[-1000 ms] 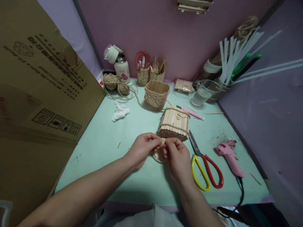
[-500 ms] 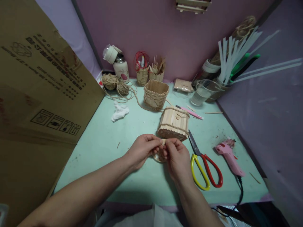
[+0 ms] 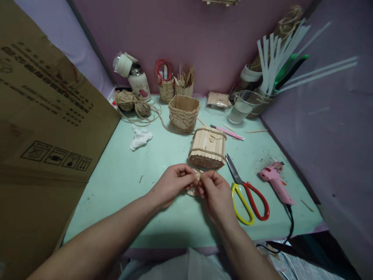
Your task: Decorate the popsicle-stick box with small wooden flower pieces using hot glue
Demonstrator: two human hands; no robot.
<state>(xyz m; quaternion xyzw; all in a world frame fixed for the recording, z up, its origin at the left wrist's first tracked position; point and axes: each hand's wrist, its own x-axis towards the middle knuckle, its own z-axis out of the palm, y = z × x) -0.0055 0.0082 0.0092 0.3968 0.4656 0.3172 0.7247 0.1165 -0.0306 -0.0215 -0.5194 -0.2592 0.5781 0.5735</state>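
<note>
Between the fingertips of my left hand [image 3: 176, 182] and my right hand [image 3: 215, 192] is a small pale wooden piece [image 3: 198, 176]. Both hands are closed in a pinch on it, from either side. Under my fingers lies a light, roundish object [image 3: 192, 191], mostly covered by the hands. Just beyond them, a box of wooden craft sticks [image 3: 208, 144] rests on its side, with twine around it. Scissors [image 3: 240, 182] with one yellow and one red handle lie partly open to the right of my right hand.
A pink glue gun [image 3: 276, 181] lies at the right with its cord over the table edge. Farther back stand an open wooden box [image 3: 184, 114], balls of twine [image 3: 125, 100], a bottle [image 3: 139, 83] and a plastic cup [image 3: 240, 111]. Cardboard [image 3: 43, 155] walls the left side.
The view has shifted a little, so the table things appear farther left and slightly higher. Both hands keep pinching the small wooden piece, with barely any finger movement.
</note>
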